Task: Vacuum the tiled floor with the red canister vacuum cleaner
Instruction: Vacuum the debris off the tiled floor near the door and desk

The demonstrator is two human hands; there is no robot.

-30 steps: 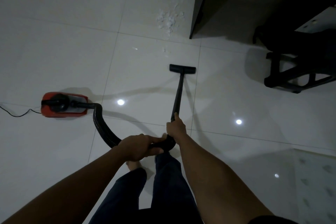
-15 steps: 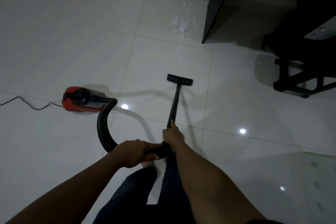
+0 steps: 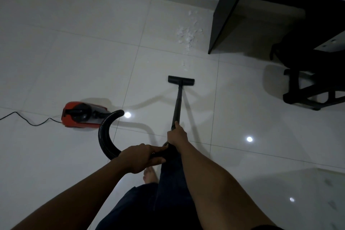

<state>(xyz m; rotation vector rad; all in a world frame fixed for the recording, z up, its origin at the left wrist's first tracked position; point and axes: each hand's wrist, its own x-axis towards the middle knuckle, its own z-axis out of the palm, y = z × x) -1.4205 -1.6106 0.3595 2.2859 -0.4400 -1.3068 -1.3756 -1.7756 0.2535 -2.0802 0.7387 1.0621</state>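
Both hands are keeping hold of the vacuum: the right hand [image 3: 177, 135] is clenched around the black wand [image 3: 178, 103] near its lower end, and the left hand [image 3: 139, 158] is wrapped around the curved handle where the ribbed hose [image 3: 104, 136] joins it. The grip of each hand is closed on the tool, as it was a second ago.

What is changing is the view and the reach. The head is tilting up over the last second, so more of the far floor is coming into view, and the floor nozzle [image 3: 181, 81] is sitting flat on the tiled floor [image 3: 74, 52], now closer to the first stray flecks below the pile of white paper scraps [image 3: 188, 35]. That pile is lying further off, just left of the dark desk leg [image 3: 222, 15]. The black chair base [image 3: 308, 93] is standing well apart to the right.

The red canister vacuum cleaner [image 3: 80, 115] is resting on the floor to the left, with its power cord [image 3: 28, 119] trailing away left.

In my judgement the stroke is heading toward the scraps, which remain unswept; the next push probably needs to carry the nozzle forward over the stray flecks and then into the pile, keeping clear of the desk leg.
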